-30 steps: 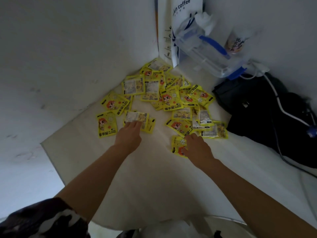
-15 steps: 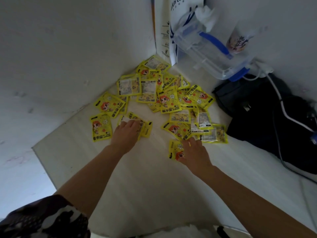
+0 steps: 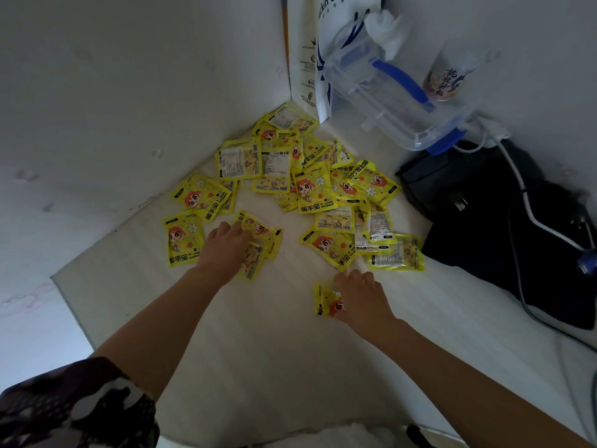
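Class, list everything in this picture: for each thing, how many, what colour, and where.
packets: about two dozen, yellow, spread on the mat near the corner
mat: one, cream, on the floor
paper bag: one, white with blue letters, upright in the corner
plastic box: one, clear with blue handle, right of the paper bag
cup: one, clear with print, by the right wall
black bag: one, black, right of the packets
cable: one, white, over the black bag
sleeve: one, dark patterned, bottom left
left hand: one, bare, on packets at the left
right hand: one, bare, on a lone packet
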Demonstrator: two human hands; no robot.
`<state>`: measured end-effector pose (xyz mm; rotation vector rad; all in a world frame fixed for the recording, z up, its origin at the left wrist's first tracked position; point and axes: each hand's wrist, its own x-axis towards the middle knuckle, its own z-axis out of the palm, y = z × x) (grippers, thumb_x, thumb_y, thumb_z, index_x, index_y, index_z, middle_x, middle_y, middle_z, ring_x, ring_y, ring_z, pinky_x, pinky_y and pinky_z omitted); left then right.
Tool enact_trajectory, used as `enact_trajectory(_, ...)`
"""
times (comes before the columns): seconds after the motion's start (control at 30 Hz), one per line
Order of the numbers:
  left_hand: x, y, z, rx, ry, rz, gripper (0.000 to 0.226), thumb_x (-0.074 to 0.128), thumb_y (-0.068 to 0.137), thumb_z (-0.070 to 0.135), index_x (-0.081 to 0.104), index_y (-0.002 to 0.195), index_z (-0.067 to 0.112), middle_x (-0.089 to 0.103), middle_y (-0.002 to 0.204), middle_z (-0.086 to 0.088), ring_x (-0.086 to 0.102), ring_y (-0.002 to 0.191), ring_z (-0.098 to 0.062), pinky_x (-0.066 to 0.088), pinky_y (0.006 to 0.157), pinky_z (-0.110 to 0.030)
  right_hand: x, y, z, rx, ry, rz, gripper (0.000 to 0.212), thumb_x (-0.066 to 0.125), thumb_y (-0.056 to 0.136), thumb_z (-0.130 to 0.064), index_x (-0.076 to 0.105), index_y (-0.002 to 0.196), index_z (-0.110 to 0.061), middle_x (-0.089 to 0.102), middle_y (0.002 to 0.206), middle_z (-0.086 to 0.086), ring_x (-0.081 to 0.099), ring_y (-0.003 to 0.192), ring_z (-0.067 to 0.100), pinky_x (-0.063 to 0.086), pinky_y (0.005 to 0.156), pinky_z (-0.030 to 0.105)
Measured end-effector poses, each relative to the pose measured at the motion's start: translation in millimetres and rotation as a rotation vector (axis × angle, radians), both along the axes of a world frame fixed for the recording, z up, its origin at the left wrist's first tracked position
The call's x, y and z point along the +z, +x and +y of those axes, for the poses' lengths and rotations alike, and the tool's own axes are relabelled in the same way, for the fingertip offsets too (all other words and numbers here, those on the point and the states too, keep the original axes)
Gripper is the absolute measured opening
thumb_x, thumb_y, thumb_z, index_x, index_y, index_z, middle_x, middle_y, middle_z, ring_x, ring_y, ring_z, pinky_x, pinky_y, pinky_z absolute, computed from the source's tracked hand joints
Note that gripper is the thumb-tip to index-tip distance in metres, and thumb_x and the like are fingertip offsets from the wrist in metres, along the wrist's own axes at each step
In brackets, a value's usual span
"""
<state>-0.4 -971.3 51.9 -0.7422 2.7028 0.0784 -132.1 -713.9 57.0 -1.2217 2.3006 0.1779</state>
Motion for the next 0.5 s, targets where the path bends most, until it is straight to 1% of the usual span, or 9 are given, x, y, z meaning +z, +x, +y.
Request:
enact_trajectory(0.1,1.7,6.5,1.9,-0.001,-0.029,0.015,0.041,0.071,0.076,0.013,0.059,0.115,0.011,0.056,0.115,-0.014,0.047,0.11,-0.038,0.041,0.092,-0.047,0.1,2.1,-0.4,0.016,-0.009,-0.018,0.057,0.064,0.084,-0.041,0.039,0.131,-0.018,0.049,0.121,0.009,0.045,0.111,0.031,0.041,0.089,0.038)
enact_trajectory(0.2,5.0,10.5,2.3,-0.035,-0.051,-0.008,0.042,0.082,0.064,0.016,0.067,0.103,0.01,0.06,0.103,-0.016,0.052,0.101,-0.041,0.044,0.086,-0.051,-0.4,2.8,1.2,0.066,-0.03,-0.017,0.044,0.061,0.086,-0.039,0.049,0.122,-0.017,0.048,0.12,0.01,0.044,0.109,0.032,0.041,0.086,0.038)
enact_trajectory(0.27,7.2,13.2,2.4,-0.063,-0.035,-0.013,0.043,0.085,0.061,0.018,0.068,0.099,0.008,0.06,0.101,-0.016,0.053,0.1,-0.041,0.044,0.084,-0.051,-2.4,3.6,3.5,0.098,-0.043,-0.025,0.039,0.059,0.088,-0.038,0.054,0.119,-0.015,0.048,0.12,0.01,0.044,0.109,0.032,0.041,0.085,0.038)
enact_trajectory(0.33,8.6,15.3,0.7,-0.087,-0.017,0.002,0.043,0.085,0.062,0.02,0.068,0.099,0.008,0.062,0.101,-0.015,0.053,0.1,-0.04,0.044,0.085,-0.05,-3.2,2.7,4.5,0.112,-0.063,-0.057,0.036,0.056,0.09,-0.038,0.055,0.117,-0.015,0.05,0.118,0.009,0.046,0.108,0.03,0.041,0.083,0.036)
enact_trajectory(0.4,9.6,15.4,-2.4,-0.103,0.018,0.025,0.038,0.082,0.067,0.02,0.067,0.1,0.009,0.064,0.101,-0.012,0.055,0.104,-0.038,0.045,0.087,-0.048,-1.0,-1.7,4.6,0.114,-0.066,-0.098,0.032,0.051,0.093,-0.038,0.054,0.116,-0.016,0.053,0.116,0.006,0.048,0.107,0.026,0.041,0.083,0.034)
enact_trajectory(0.47,11.2,11.3,-5.0,-0.076,0.104,0.055,0.026,0.073,0.078,0.019,0.064,0.101,0.01,0.065,0.101,-0.01,0.056,0.105,-0.034,0.043,0.088,-0.043,3.6,-10.5,4.7,0.116,-0.062,-0.107,0.029,0.047,0.095,-0.039,0.052,0.114,-0.017,0.057,0.112,0.004,0.051,0.104,0.025,0.041,0.081,0.034)
enact_trajectory(0.5,13.3,7.9,-5.6,-0.049,0.16,0.059,0.02,0.068,0.083,0.019,0.062,0.1,0.011,0.065,0.099,-0.01,0.056,0.102,-0.032,0.042,0.085,-0.039,6.4,-16.6,5.1,0.1,-0.067,-0.109,0.029,0.047,0.095,-0.04,0.052,0.113,-0.017,0.058,0.111,0.004,0.053,0.102,0.025,0.041,0.08,0.035)
